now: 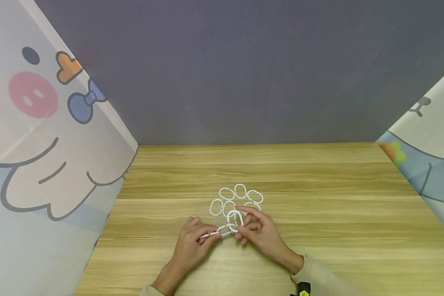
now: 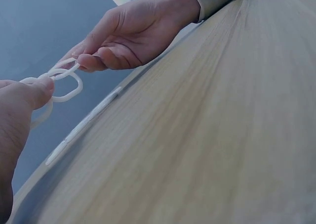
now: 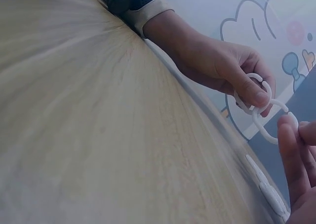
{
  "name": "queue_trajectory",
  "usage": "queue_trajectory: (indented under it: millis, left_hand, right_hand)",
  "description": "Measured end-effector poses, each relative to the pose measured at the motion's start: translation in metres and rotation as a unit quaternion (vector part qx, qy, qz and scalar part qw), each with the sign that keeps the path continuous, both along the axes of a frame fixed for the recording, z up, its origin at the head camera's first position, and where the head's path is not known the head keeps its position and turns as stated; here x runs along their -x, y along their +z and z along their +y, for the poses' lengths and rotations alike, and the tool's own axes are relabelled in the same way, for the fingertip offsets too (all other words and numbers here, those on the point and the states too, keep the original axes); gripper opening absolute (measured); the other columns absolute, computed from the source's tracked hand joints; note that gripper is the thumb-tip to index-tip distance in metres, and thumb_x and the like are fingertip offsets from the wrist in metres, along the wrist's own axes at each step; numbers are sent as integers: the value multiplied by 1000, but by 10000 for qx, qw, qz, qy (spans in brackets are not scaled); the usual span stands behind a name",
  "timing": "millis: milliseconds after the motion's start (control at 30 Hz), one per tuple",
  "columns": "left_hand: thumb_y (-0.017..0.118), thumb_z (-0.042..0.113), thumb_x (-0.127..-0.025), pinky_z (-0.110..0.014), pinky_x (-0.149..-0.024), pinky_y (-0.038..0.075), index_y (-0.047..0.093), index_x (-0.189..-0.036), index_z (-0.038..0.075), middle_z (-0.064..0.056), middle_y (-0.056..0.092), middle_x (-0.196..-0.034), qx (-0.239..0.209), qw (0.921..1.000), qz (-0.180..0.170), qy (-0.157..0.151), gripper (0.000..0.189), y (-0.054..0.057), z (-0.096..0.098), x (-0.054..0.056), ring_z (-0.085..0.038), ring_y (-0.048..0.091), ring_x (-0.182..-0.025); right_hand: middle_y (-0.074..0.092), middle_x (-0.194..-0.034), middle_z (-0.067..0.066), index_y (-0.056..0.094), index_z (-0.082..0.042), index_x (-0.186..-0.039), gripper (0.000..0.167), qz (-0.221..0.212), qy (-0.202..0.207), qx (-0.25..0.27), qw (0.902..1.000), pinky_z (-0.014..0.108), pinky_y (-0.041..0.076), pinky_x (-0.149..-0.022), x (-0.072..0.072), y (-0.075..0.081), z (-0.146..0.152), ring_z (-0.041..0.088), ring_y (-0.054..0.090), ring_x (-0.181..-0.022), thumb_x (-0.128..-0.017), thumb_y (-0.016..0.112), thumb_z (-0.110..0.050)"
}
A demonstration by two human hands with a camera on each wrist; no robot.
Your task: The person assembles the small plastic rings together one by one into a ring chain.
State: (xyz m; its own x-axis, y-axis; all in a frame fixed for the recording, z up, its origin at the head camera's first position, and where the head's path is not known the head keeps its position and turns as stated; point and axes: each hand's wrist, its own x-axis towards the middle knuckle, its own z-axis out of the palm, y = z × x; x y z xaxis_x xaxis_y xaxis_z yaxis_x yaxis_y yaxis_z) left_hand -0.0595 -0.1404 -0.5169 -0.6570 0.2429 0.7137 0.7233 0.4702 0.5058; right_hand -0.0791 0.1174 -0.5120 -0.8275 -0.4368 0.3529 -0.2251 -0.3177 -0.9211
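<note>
In the head view my left hand (image 1: 194,242) pinches a white oval link (image 1: 204,236) between thumb and fingers. A second white link (image 1: 226,234) extends from it toward my right hand (image 1: 263,233). The right hand's thumb and fingers pinch another white link (image 1: 235,211), held upright, which overlaps the second one. Whether these two are hooked together I cannot tell. In the right wrist view, the left hand's link (image 3: 267,87) loops through a neighbouring link (image 3: 265,134). Fingers cover parts of the links in both wrist views.
Several loose white oval links (image 1: 216,207) lie on the wooden table (image 1: 163,172) just beyond the hands, some partly hidden by the right hand. A dark grey panel (image 1: 244,82) stands behind the table. Cartoon-printed walls (image 1: 96,148) flank both sides.
</note>
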Motion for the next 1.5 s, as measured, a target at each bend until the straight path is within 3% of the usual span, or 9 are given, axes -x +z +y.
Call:
queue_trajectory:
  millis: [300, 567, 700, 867, 1000, 1200, 1500]
  left_hand:
    - [95, 14, -84, -20, -71, 36, 84, -98, 19, 12, 42, -59, -15, 10000, 24, 18, 18, -1, -1, 1, -5, 42, -69]
    - [94, 14, -85, -19, -71, 36, 84, -98, 17, 11, 42, -58, -75, 10000, 47, -30, 17, -1, 0, 2, -6, 42, -69]
    - [93, 17, -88, -19, -71, 36, 84, -98, 18, 12, 43, -58, -63, 10000, 38, -29, 14, -1, -1, 1, -6, 43, -69]
    - [92, 20, -90, -20, -71, 37, 84, -98, 20, 12, 43, -58, -44, 10000, 46, -34, 11, 0, -1, 1, -6, 43, -69]
    - [92, 19, -90, -19, -71, 37, 83, -97, 19, 12, 43, -57, -37, 10000, 17, -32, 12, 0, -1, 1, -5, 43, -69]
    - [93, 16, -87, -17, -71, 35, 83, -98, 18, 13, 45, -58, 6, 10000, -35, 28, 15, 0, -1, 0, -5, 42, -70]
    - [94, 15, -83, -16, -70, 34, 83, -98, 18, 14, 45, -60, 73, 9991, -341, 234, 19, 0, -4, -1, -2, 40, -71]
  right_hand:
    - [66, -95, -4, 51, 27, -131, 33, -122, -305, -162, 9993, 20, 52, -47, -1, -3, 2, 7, 78, -76, -104, 64, 13]
    - [72, -89, 9, 51, 24, -114, 18, -193, -321, -88, 9993, 25, 50, -42, -1, -1, 2, 6, 76, -71, -105, 61, 12]
    - [76, -90, 6, 53, 19, -107, 11, -235, -329, -79, 9992, 26, 51, -43, 0, -1, 2, 7, 76, -71, -108, 59, 10]
    - [77, -87, 3, 56, 17, -101, 15, -329, -536, -147, 9979, 22, 53, -46, -2, -1, 2, 6, 73, -68, -109, 61, 6]
    - [72, -76, 10, 57, 18, -103, 13, -446, -700, -210, 9963, 21, 53, -48, -2, -2, 2, 3, 68, -64, -108, 63, 7]
    - [67, -90, 1, 53, 23, -117, 17, -484, -738, -163, 9960, 20, 55, -49, -3, -1, 1, 2, 68, -66, -105, 61, 14]
    - [72, -87, 11, 53, 25, -115, 18, -443, -863, -184, 9951, 24, 55, -46, -1, 0, 1, 6, 72, -66, -110, 57, 9]
